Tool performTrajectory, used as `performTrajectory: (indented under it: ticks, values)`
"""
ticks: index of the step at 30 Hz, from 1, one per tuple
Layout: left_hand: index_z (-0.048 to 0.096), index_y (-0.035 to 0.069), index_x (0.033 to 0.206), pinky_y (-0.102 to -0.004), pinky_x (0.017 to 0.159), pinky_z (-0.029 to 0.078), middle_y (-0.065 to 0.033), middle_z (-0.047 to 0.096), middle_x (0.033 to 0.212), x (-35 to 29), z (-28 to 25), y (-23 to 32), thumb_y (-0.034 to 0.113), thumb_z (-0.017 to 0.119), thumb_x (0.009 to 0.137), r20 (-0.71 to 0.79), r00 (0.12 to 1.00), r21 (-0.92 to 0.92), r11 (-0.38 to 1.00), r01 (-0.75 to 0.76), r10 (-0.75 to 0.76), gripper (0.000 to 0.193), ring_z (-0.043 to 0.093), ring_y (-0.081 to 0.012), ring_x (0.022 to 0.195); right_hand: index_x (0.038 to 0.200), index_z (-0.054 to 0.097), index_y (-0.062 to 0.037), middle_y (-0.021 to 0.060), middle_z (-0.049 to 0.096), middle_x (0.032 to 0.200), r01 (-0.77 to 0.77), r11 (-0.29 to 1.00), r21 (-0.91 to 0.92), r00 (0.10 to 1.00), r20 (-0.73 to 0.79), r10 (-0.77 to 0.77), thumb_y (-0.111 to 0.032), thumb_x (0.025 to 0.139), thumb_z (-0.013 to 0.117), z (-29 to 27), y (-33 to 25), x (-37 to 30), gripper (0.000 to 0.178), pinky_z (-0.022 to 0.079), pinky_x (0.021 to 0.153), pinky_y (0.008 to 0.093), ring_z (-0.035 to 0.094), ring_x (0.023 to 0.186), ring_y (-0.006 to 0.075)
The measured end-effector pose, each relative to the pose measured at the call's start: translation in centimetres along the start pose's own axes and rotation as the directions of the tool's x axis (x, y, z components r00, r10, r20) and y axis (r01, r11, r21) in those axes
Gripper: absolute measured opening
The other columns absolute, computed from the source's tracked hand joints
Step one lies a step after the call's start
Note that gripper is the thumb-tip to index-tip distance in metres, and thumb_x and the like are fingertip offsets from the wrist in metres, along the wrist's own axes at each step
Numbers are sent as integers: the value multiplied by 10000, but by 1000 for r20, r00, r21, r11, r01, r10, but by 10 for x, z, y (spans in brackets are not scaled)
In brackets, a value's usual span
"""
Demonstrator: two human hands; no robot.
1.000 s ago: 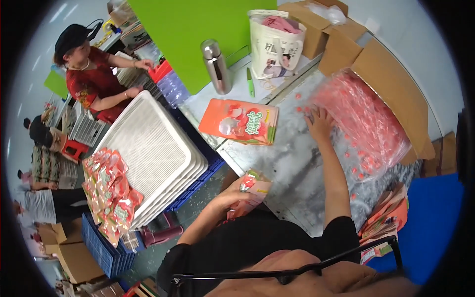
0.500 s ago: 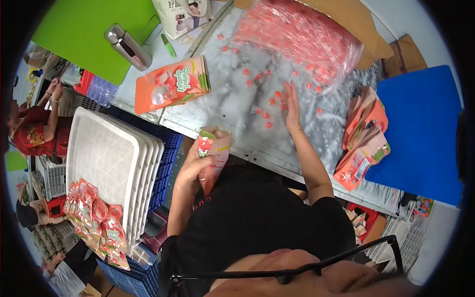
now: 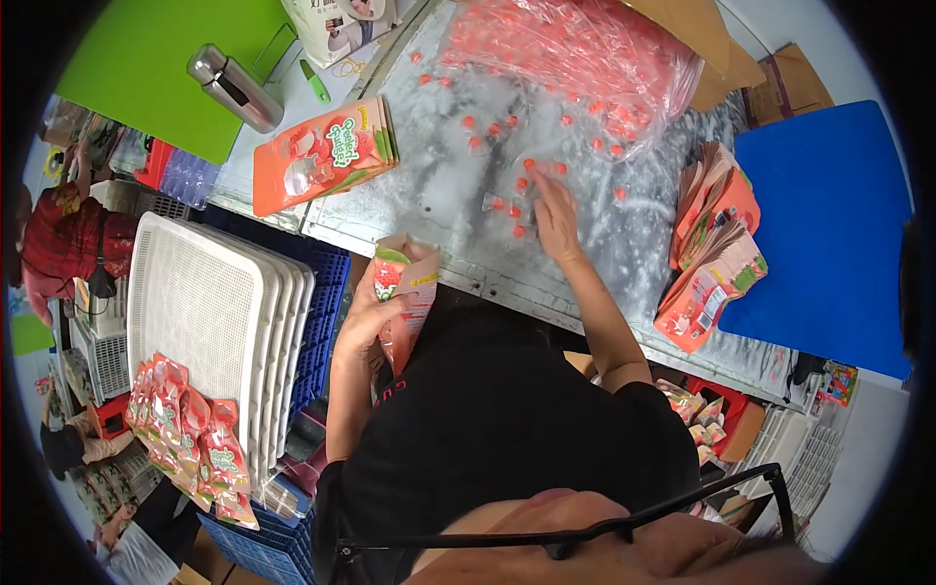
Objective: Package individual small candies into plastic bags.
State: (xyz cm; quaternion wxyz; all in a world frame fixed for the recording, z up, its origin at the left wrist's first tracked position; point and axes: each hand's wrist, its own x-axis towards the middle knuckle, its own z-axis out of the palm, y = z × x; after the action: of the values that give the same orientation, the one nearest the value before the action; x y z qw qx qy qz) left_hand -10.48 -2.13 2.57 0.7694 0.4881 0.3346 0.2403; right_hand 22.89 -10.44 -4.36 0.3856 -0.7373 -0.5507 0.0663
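My left hand (image 3: 365,320) is closed around a red and beige pouch (image 3: 420,274), held upright at the table's near edge with its top gaping. What lies inside the pouch is hidden. Over the table, my right hand (image 3: 557,222) has its fingers stretched out beside a loose group of small red balls in clear wrappers (image 3: 520,183). Whether the fingertips touch any of them I cannot tell. Farther back lies a big clear plastic bag (image 3: 575,58) full of the same red balls. A stack of flat pouches (image 3: 327,154) rests on the table to the left.
More pouches (image 3: 717,253) lie at the right beside a blue panel (image 3: 824,239). White trays (image 3: 200,283) are stacked at the left, with filled pouches (image 3: 185,439) on top. A steel flask (image 3: 236,90) and a green knife (image 3: 315,82) sit at the back left. Other people work at far left.
My right hand has moved down and left to the near group of wrapped red balls, its fingers lower than before. My left hand still holds the pouch, whose mouth looks wider.
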Motion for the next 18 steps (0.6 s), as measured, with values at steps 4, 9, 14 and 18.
performTrajectory:
  ticks: [4,9,14,18]
  values:
    - [462,36,1346,-280,970,410,-21,584,1149,1,1,2,-48,661,719,11,1000,41,999,-21,21,663,540,-128,1074,1378,515,-133,102,512,1380,61,961,-271,998,10,-60,-243,933,520,14,11,15,459,245,1103,465,400,1286,317]
    - [469,39,1344,-274,966,412,-20,592,1148,1,2,1,-58,668,722,26,1000,38,999,-18,17,660,541,-128,1081,1287,596,-161,74,544,1322,114,952,-285,993,2,-118,-273,839,674,18,18,32,469,284,1077,466,421,1246,302]
    - [453,38,1363,-284,980,409,-24,581,1171,2,1,1,-54,659,720,20,999,32,999,-26,26,681,534,-135,1102,1200,633,-117,62,583,1257,110,986,-125,993,43,-106,-213,822,689,13,34,23,394,341,1035,438,476,1194,307]
    - [441,38,1378,-292,997,401,-29,566,1191,3,1,3,-50,640,714,20,999,80,995,-52,51,699,527,-140,1116,1214,621,-107,77,570,1270,55,994,-93,995,89,-46,-209,821,680,7,30,21,410,355,1036,439,483,1192,319]
